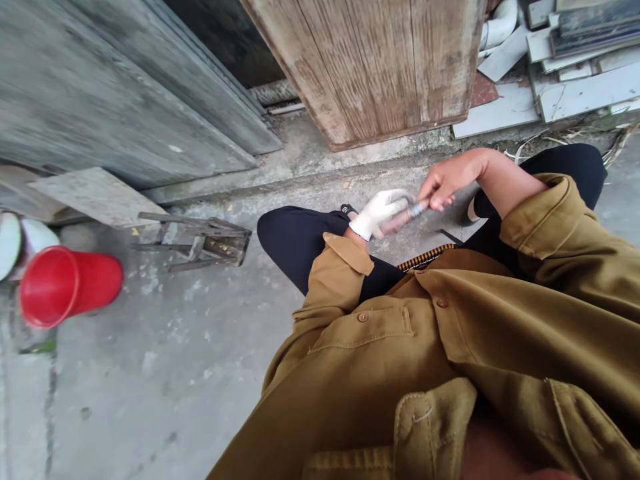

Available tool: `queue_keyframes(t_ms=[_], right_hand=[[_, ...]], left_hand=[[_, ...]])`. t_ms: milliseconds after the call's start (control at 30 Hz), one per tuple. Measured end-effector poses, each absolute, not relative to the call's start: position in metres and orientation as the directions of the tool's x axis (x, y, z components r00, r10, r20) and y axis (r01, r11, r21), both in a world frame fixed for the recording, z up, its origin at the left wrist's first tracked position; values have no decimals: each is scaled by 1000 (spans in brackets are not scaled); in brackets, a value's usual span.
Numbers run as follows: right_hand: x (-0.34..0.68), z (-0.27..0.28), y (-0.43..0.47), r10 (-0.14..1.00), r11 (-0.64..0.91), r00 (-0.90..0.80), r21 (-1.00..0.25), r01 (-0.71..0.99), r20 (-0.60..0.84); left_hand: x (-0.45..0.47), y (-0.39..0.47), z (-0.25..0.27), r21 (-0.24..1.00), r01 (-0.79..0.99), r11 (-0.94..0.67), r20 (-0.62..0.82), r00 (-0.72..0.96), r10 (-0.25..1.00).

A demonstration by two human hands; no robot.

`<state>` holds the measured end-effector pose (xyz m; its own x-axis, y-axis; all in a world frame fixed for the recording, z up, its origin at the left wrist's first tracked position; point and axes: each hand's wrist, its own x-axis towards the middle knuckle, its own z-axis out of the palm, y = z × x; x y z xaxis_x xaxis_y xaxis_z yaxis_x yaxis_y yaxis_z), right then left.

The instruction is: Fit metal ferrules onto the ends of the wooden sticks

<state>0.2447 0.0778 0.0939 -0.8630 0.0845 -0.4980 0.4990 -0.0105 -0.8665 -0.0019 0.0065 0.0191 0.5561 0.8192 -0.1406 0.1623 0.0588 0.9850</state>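
My left hand (384, 212) wears a white glove, and its fingers curve round the near end of a short, blurred, pinkish thing with a pale band (415, 210). I cannot make out whether this is a separate object or part of the glove. Bare, my right hand (447, 187) has its fingers pinched together at the other end of the same thing. Both hands meet in front of my lap, above the concrete ground, between my dark-trousered knees.
A weathered wooden board (370, 67) leans ahead of me, with grey boards (125, 87) to its left. Stacked tiles (575, 100) lie at the far right. On the left are a small wooden stool (205, 243) and a red bucket (75, 283).
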Motion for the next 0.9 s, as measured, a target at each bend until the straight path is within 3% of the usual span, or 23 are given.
queue_keyframes(t_ms=[33,100,167,200,267,367,433,467,500,567,600,633,667,700,800,900], right_hand=[[247,97,79,235,-68,-904,-934,351,-356],[252,100,84,554,-127,-826,-991,41,-105],[254,97,90,765,-125,-644,-986,-107,-27],[253,94,93,830,-114,-556,-991,-75,-53],[251,85,97,906,-69,-400,-980,187,-140],[243,73,98,927,78,-319,-732,677,-196],[238,72,93,862,193,-396,-518,833,-316],[236,73,90,782,234,-440,-446,864,-442],[235,76,86,654,263,-478,-415,871,-587],[237,84,81,277,267,-556,-494,828,-784],[240,89,79,101,223,-620,-589,777,-778],[243,94,79,11,150,-708,-699,699,-706],[246,99,78,29,72,-809,-806,588,-587],[249,103,79,137,17,-887,-895,446,-440],[251,109,80,575,36,-816,-994,107,-67],[244,104,81,796,69,-602,-977,203,-69]], left_hand=[[-1,6,20,992,93,82,-119,529,840],[1,7,20,995,-8,103,-87,483,871],[1,8,20,994,-24,106,-82,478,874],[1,9,20,994,-11,110,-91,486,869],[-1,9,22,991,14,132,-120,507,853],[-6,7,26,986,68,153,-165,560,812],[-9,6,29,984,136,119,-177,590,788],[-11,7,30,982,169,89,-174,592,787],[-12,7,30,979,192,61,-164,585,794],[-15,9,30,979,200,35,-141,548,824],[-17,11,29,981,188,38,-133,525,841],[-17,12,28,985,165,46,-124,496,860],[-17,13,26,989,138,56,-115,468,876],[-17,13,24,992,110,62,-105,449,887],[-10,13,19,996,59,71,-89,446,891],[-2,9,15,990,101,102,-139,496,857]])
